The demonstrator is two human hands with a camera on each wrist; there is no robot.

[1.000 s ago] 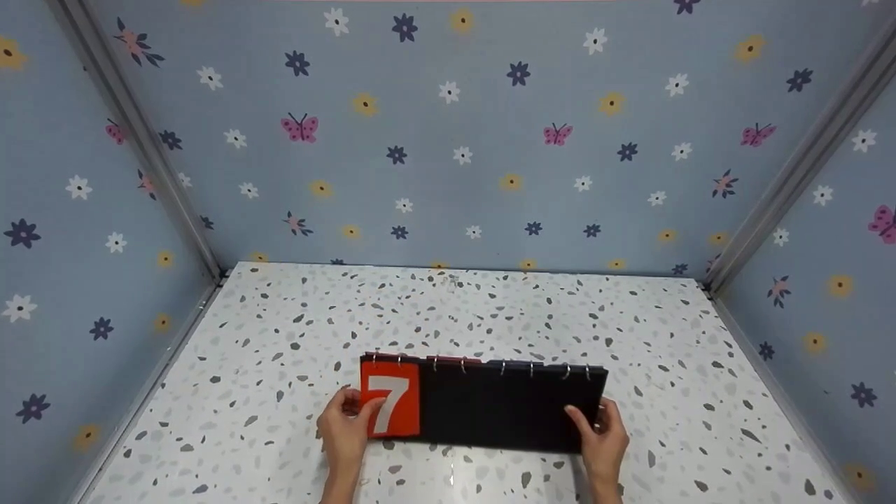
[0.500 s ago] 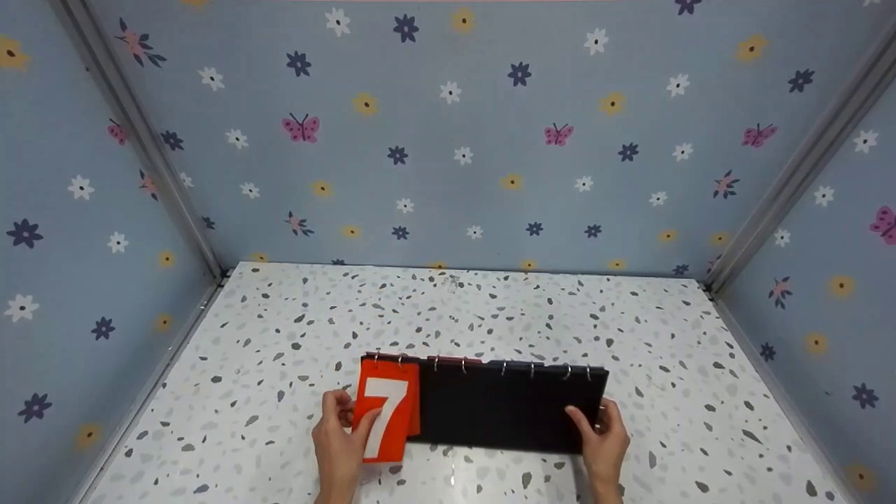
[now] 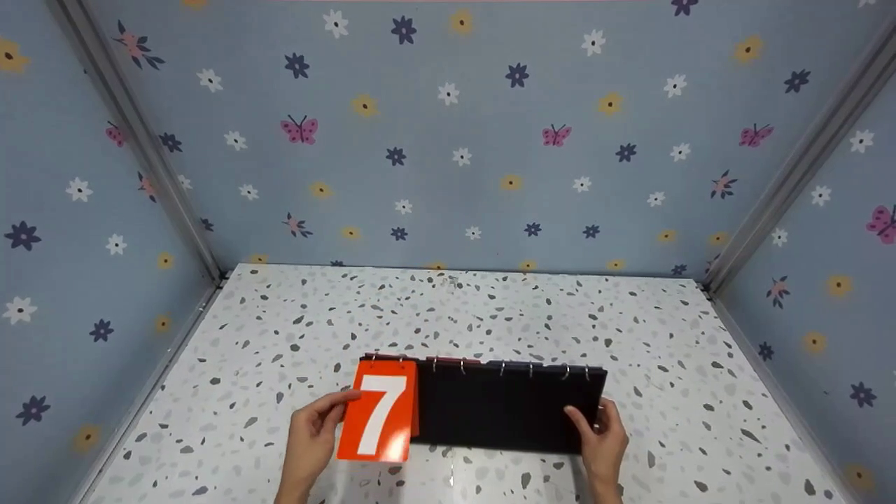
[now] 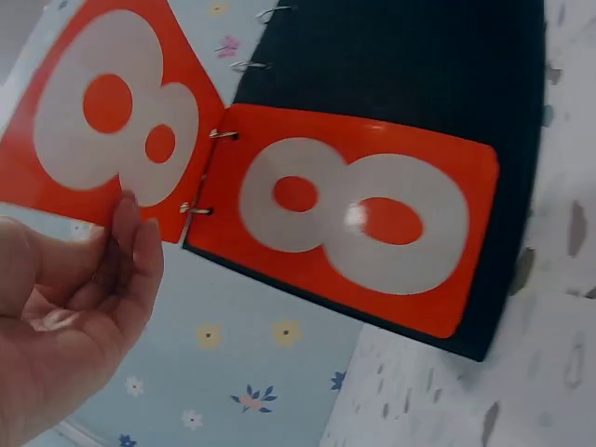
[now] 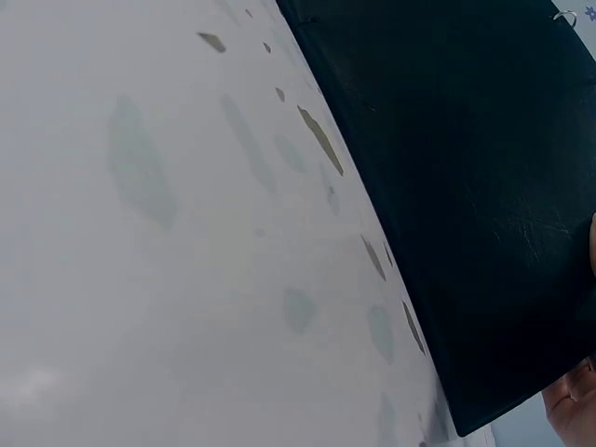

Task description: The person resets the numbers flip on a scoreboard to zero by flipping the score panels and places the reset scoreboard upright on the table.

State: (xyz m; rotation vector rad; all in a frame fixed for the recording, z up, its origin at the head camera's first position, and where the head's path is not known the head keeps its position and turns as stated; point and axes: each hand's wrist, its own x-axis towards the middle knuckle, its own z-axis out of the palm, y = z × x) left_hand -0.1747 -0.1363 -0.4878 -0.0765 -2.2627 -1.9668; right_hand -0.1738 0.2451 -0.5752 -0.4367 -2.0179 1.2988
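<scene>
A black flip scoreboard (image 3: 497, 409) stands on its long edge, with metal rings along the top. My left hand (image 3: 309, 435) pinches the left edge of a red number card (image 3: 381, 427) bearing a white 7. That card swings out from the board on its rings. From the left wrist view, the lifted card's back shows an 8, with the left hand (image 4: 84, 307) at its edge. Flat on the board beneath lies another red card (image 4: 354, 219) with an 8. My right hand (image 3: 605, 441) grips the board's right end, thumb in front; in the right wrist view its fingers (image 5: 570, 400) show behind.
The speckled white tabletop (image 3: 455, 315) extends around the board. A blue flowered back panel (image 3: 448, 126) and matching side panels (image 3: 77, 280) enclose it, with grey metal posts (image 3: 140, 133) at the corners. Red tabs (image 3: 455, 360) peek over the board's top edge.
The 7 card has been lifted away from the board toward the front. My left hand has shifted left, its grip now at the card's left edge. The right hand stays put.
</scene>
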